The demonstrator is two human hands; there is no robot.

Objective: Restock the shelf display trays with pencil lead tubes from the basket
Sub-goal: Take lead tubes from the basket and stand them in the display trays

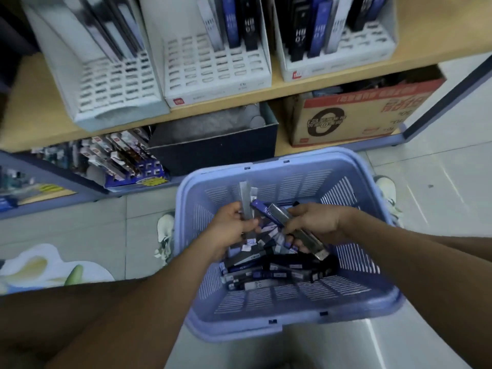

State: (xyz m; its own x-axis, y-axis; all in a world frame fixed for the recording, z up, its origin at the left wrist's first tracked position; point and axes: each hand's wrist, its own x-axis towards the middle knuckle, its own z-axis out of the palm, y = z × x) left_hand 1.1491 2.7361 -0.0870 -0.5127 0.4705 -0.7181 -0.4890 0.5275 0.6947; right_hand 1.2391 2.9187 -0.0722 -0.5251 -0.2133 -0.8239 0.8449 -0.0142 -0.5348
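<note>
Over the blue basket [290,328] on the floor, both hands were close together. The left hand [231,229] gripped a few grey pencil lead tubes [246,202] that stuck up from its fingers. The right hand [318,222] held a slanted long grey tube [306,237], with a blue tube [262,209] just beside it. A pile of tubes [271,272] lay right under the hands. The white display trays [213,73] sat on the shelf [34,123], well apart.

Even, cool indoor light, moderately bright. Soft glare streaks the floor [439,179] at right. Motion blur softens the whole frame, worst on the basket [226,328] contents. The shelf [292,87] lines bow towards the edges. Lower-left corner reads dark.
</note>
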